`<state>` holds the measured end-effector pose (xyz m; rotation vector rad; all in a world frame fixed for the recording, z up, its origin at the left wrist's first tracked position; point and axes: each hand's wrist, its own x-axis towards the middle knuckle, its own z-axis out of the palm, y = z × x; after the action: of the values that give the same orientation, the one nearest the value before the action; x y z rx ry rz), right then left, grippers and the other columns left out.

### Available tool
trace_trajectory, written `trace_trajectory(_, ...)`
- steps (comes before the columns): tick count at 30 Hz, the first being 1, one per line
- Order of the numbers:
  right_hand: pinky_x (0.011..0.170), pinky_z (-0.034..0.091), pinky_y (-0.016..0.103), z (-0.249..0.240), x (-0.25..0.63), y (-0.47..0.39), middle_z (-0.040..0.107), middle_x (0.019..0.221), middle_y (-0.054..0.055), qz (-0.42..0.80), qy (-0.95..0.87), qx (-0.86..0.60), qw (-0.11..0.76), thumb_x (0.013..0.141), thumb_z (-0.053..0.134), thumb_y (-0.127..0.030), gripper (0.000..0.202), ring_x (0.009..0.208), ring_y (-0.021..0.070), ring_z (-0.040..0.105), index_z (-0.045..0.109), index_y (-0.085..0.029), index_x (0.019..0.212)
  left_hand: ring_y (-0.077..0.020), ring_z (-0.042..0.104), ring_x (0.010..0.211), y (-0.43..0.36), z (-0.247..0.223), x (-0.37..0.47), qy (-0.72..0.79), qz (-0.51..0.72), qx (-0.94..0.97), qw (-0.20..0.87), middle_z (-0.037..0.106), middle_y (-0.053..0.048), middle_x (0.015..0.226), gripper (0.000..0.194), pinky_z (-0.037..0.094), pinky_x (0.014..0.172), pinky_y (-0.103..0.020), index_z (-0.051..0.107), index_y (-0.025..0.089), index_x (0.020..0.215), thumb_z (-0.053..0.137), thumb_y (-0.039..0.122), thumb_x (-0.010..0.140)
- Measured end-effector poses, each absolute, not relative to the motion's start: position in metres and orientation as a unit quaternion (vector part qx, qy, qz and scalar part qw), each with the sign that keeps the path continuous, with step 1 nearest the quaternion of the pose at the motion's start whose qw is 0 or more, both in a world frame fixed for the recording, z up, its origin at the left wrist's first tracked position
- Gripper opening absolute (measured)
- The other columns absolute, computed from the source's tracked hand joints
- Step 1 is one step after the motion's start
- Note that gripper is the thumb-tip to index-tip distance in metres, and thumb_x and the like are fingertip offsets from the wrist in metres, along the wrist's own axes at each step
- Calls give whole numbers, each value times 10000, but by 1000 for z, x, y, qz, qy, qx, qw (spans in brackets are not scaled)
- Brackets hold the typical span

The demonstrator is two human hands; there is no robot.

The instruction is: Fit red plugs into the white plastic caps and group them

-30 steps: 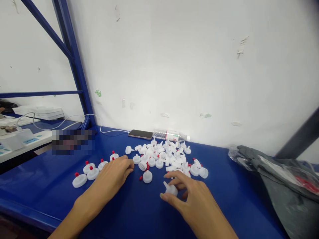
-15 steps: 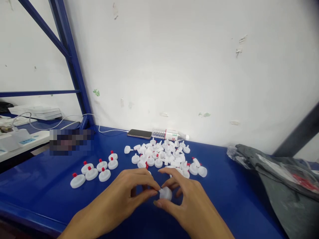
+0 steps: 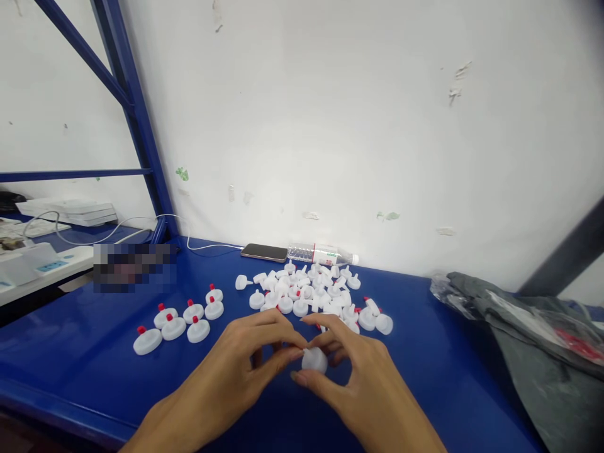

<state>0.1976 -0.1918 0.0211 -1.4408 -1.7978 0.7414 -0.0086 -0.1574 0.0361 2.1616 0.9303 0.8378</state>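
Observation:
A white plastic nozzle cap (image 3: 315, 360), round at its base with a narrow spout, is held above the table between both hands. My left hand (image 3: 252, 352) pinches the spout end with thumb and forefinger, and the fingertips cover that tip. My right hand (image 3: 361, 365) curls around the round base, thumb in front and fingers behind. Just past my fingers lies a heap of similar white nozzle caps (image 3: 285, 286), some showing red tips. To the left, several white caps with red tips (image 3: 173, 328) stand upright in a loose group.
Behind the heap, a phone (image 3: 264, 252) on a white cable and a clear plastic bottle (image 3: 323, 254) lie near the wall. Grey cloth with plastic wrap (image 3: 523, 340) covers the right side. A blue metal post (image 3: 136, 119) rises at the left; a white power strip (image 3: 51, 267) lies beyond.
Both hands stay on the same nozzle cap. My left fingertips have moved slightly right and up at the spout, and the cap has turned a little.

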Motion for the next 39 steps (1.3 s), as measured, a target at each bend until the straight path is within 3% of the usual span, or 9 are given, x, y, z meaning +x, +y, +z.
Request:
trace_trajectory(7,863,527,351,21,198,-190,777,1008,-29,282,-715,-548,330,802,790,-238,569,969,241,720,642,-392,1329,-106,623,795,-155,37,-10,362,293,820,332,698,0,1031,196,443,611,-201,789,327,1065,612,292,987)
trace_trajectory(15,899,533,335,26,192,-194,787,1031,-28,323,-698,-532,353,801,807,-265,517,983,232,724,677,-378,1288,-109,675,735,-158,42,-3,388,322,771,389,779,43,889,129,433,597,-201,804,300,911,677,319,920)
trace_trajectory(19,816,538,320,25,192,-193,773,1110,-14,282,-688,-560,365,891,718,-430,435,956,223,725,662,-389,1320,-121,660,712,-148,44,-22,433,291,803,288,773,56,872,152,438,610,-222,795,319,926,658,383,924)
trace_trajectory(23,699,496,299,24,196,-190,778,1010,4,208,-682,-594,374,982,553,-442,266,834,206,725,728,-319,1140,-180,684,763,-124,40,-55,546,190,810,99,789,26,973,242,470,703,-280,782,311,1007,584,422,923)
trace_trajectory(29,642,444,290,27,195,-191,761,837,-25,215,-694,-596,342,997,508,-395,240,722,188,694,724,-301,952,-271,714,790,-102,27,-79,599,131,788,57,777,-42,872,197,457,663,-329,765,254,947,607,345,874)
trace_trajectory(35,655,446,303,25,196,-192,765,828,-29,203,-694,-608,328,1007,497,-380,244,717,199,699,717,-299,939,-314,697,1037,-117,27,-62,601,144,786,9,697,-78,1263,372,479,847,-395,702,253,1232,582,463,949)
trace_trajectory(39,655,451,305,25,196,-191,768,819,-26,199,-702,-602,325,1012,506,-363,239,706,200,702,722,-292,939,-288,694,1006,-130,22,-32,544,188,817,40,673,-66,1248,333,472,784,-369,669,292,1281,519,421,1013)
